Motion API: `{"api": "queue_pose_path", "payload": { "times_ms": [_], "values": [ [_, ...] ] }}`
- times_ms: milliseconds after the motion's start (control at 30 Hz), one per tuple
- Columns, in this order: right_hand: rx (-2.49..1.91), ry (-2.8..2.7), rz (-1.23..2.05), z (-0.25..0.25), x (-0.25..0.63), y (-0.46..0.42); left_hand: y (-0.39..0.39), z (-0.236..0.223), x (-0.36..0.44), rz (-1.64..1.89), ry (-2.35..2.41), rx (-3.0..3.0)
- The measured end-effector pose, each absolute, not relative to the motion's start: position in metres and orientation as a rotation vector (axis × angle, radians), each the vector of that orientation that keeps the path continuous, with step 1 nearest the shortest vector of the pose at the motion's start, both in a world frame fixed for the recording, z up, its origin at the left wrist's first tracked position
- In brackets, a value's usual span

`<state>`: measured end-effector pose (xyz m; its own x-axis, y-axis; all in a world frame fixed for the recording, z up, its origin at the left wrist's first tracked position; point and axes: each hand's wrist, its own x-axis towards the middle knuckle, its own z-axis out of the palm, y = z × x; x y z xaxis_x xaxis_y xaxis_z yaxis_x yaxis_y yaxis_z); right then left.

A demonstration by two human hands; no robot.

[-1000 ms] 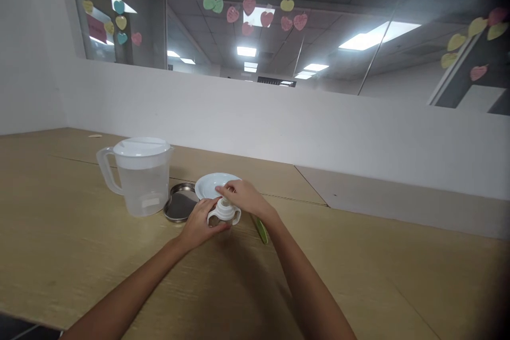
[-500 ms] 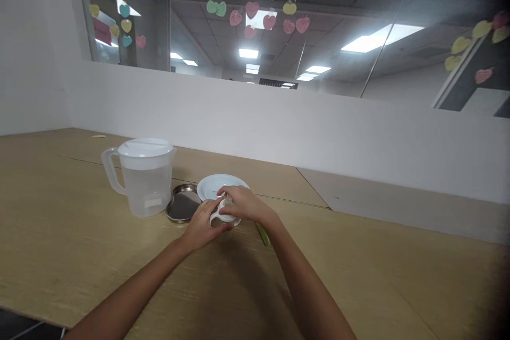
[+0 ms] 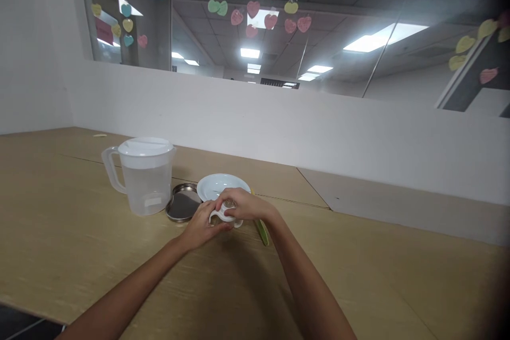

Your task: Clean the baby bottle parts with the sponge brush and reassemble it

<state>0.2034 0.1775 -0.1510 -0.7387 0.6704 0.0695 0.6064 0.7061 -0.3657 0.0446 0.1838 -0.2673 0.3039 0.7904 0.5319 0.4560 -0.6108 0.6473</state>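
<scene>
Between my hands is a small pot (image 3: pixel 219 215) with a white top, a white handle and a clear knob, partly covered by my fingers. My left hand (image 3: pixel 199 227) wraps round its handle side, thumb along the near side. From above, my right hand (image 3: pixel 247 205) closes its thumb and fingers round the knob on top. Right behind the pot stands a shallow white bowl (image 3: pixel 213 185). A green and yellow strip-like thing (image 3: pixel 262 234), perhaps a utensil, lies beneath my right wrist, part of it hidden.
A round shallow metal tray (image 3: pixel 183 207) lies left of the bowl. Beside it stands a translucent lidded pitcher (image 3: pixel 146 183), its handle to the left. The wooden table (image 3: pixel 99 239) reaches back to a white wall (image 3: pixel 247 122) below a window with heart-shaped notes.
My right fingers have shifted slightly round and down over the knob, covering more of it. My left hand holds almost the same place. The view has moved a little.
</scene>
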Motion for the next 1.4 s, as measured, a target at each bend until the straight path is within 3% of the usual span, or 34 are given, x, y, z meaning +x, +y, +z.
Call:
{"api": "queue_pose_path", "payload": {
  "times_ms": [167, 367, 567, 833, 1067, 1400],
  "values": [
    [-1.030, -2.552, 0.613, -0.149, 0.204, 0.178, 0.185, -0.270, 0.044, 1.260, 1.127, 2.241],
    [-1.449, -2.325, 0.183, -0.143, 0.200, 0.172, 0.186, -0.274, 0.043, 1.290, 1.136, 2.293],
    [-1.113, -2.449, 0.339, -0.140, 0.209, 0.171, 0.183, -0.270, 0.042, 1.229, 1.084, 2.309],
    [-0.982, -2.444, 0.423, -0.132, 0.212, 0.170, 0.180, -0.265, 0.042, 1.216, 1.077, 2.316],
    [-0.978, -2.244, 0.270, -0.113, 0.219, 0.155, 0.182, -0.270, 0.043, 1.285, 1.098, 2.332],
    [-0.806, -2.038, 0.144, -0.103, 0.213, 0.136, 0.174, -0.258, 0.038, 1.727, 1.044, 2.395]
  ]
}}
